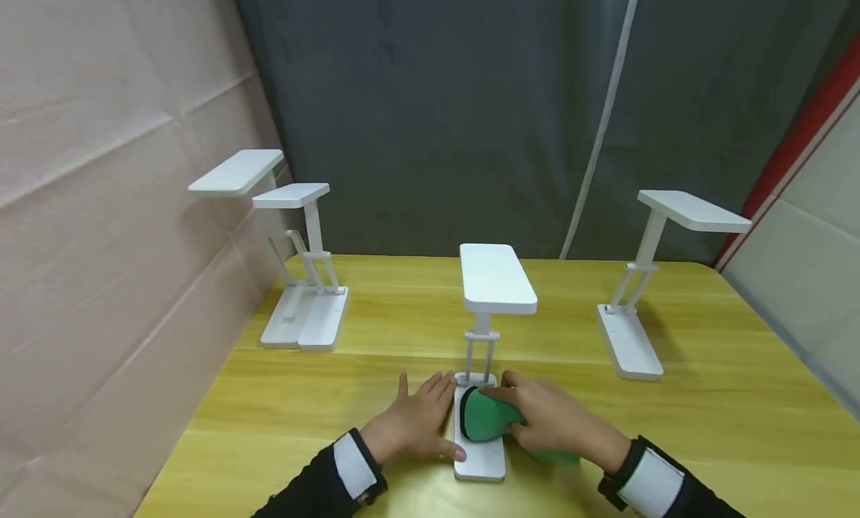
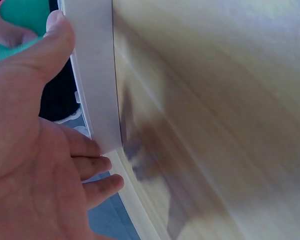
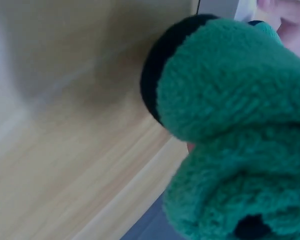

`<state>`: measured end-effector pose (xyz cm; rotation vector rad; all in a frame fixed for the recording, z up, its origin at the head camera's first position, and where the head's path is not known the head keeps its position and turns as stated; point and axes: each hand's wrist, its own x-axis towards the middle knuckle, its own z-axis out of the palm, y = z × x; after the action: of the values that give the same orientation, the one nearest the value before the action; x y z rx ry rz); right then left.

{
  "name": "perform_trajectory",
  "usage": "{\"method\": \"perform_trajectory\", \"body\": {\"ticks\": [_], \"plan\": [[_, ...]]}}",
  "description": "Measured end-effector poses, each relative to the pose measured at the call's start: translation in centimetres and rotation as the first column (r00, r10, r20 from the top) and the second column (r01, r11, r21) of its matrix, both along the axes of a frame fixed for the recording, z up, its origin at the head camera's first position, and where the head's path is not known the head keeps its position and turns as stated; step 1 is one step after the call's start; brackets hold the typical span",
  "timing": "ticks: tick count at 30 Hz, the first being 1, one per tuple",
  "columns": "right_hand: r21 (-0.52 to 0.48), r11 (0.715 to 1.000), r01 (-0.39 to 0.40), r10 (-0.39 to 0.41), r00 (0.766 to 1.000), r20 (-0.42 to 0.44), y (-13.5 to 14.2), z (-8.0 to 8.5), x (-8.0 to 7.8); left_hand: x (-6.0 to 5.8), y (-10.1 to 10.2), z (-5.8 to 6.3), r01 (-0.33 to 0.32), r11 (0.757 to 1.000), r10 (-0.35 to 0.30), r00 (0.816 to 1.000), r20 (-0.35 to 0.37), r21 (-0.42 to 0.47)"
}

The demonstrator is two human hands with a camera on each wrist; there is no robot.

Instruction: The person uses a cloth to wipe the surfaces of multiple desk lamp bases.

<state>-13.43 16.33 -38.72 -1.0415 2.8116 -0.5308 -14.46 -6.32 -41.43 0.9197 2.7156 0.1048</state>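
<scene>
Tabletop [image 1: 725, 421], green cloth [image 1: 489, 417] inside right grip [image 1: 552, 417]

Head view: right hand [image 1: 551, 421] is hiding part of the green cloth [image 1: 493, 417], which is covering some of the centre stand's base [image 1: 480, 467]; front-left stand [image 1: 290, 197] is partly blocking the rear-left stand [image 1: 235, 173]; both dark sleeves [image 1: 312, 484] are running off the bottom; right wrist: cloth is overrunning the right and bottom edges, masking nearly all of its hand; left wrist: left edge is cropping the left hand [image 2: 35, 145]; dark patch [image 2: 60, 97] is staying unidentifiable.
</scene>
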Motion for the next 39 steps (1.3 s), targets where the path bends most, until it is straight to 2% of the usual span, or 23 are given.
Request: {"method": "perform_trajectory", "body": {"ticks": [6,9,11,14,15,16,18,19,20,21,22,24,27,29,33,39], "plan": [[-0.044,0.996,-0.079,0.084,0.989,0.121,0.8,0.2,2.2,0.1,0.0,0.0,0.002,1.000,-0.002,1.000,-0.023,-0.025],[-0.095,0.987,-0.127,0.143,0.973,0.183,1.3,0.2,3.4,0.0,0.0,-0.1,0.007,1.000,-0.008,1.000,-0.028,-0.015],[-0.129,0.975,-0.182,0.207,0.953,0.220,1.7,0.5,3.9,-0.1,-0.1,-0.1,0.005,1.000,-0.005,1.000,-0.026,-0.004],[-0.183,0.952,-0.244,0.292,0.903,0.315,2.5,1.1,3.7,-0.3,-0.1,-0.1,0.003,1.000,-0.003,1.000,-0.015,0.006],[-0.190,0.953,-0.236,0.289,0.898,0.331,2.9,1.3,3.3,-0.3,-0.1,-0.1,0.004,1.000,-0.004,1.000,-0.013,0.009],[-0.183,0.960,-0.211,0.263,0.906,0.333,3.2,1.6,2.9,-0.3,-0.1,-0.1,0.005,1.000,-0.005,1.000,-0.014,0.012],[-0.138,0.985,-0.105,0.140,0.950,0.281,3.9,2.0,1.6,-0.4,-0.1,-0.1,0.006,1.000,-0.005,1.000,-0.014,0.016],[-0.104,0.994,-0.023,0.047,0.973,0.224,4.1,2.0,1.0,-0.4,-0.1,0.0,0.004,1.000,-0.003,1.000,-0.010,0.020],[-0.066,0.996,0.060,-0.049,0.986,0.158,4.2,1.9,0.3,-0.4,-0.1,0.0,0.002,1.000,-0.002,1.000,-0.009,0.023],[-0.014,0.990,0.138,-0.136,0.987,0.080,4.3,1.7,-0.3,-0.3,-0.1,0.0,0.001,1.000,-0.001,1.000,-0.004,0.024],[0.034,0.977,0.210,-0.210,0.978,-0.004,4.2,1.3,-0.8,-0.3,-0.1,0.0,-0.001,1.000,0.001,1.000,0.002,0.027],[0.116,0.941,0.318,-0.297,0.940,-0.166,3.9,0.4,-1.5,-0.1,0.0,0.0,-0.002,1.000,0.002,1.000,0.012,0.025],[0.203,0.895,0.398,-0.323,0.889,-0.324,2.9,-1.3,-1.9,0.1,0.0,-0.2,0.005,1.000,-0.005,1.000,0.014,0.021],[0.217,0.887,0.407,-0.307,0.873,-0.379,2.1,-2.1,-1.7,0.1,0.0,-0.3,0.010,1.000,-0.010,1.000,0.007,0.023],[0.210,0.903,0.374,-0.270,0.875,-0.401,0.6,-2.4,-0.7,0.1,0.1,-0.4,0.017,0.999,-0.017,1.000,-0.001,0.031],[0.227,0.903,0.364,-0.283,0.903,-0.324,-0.4,-1.8,0.5,-0.2,-0.1,-0.4,0.013,0.999,-0.012,1.000,-0.006,0.029]]}}
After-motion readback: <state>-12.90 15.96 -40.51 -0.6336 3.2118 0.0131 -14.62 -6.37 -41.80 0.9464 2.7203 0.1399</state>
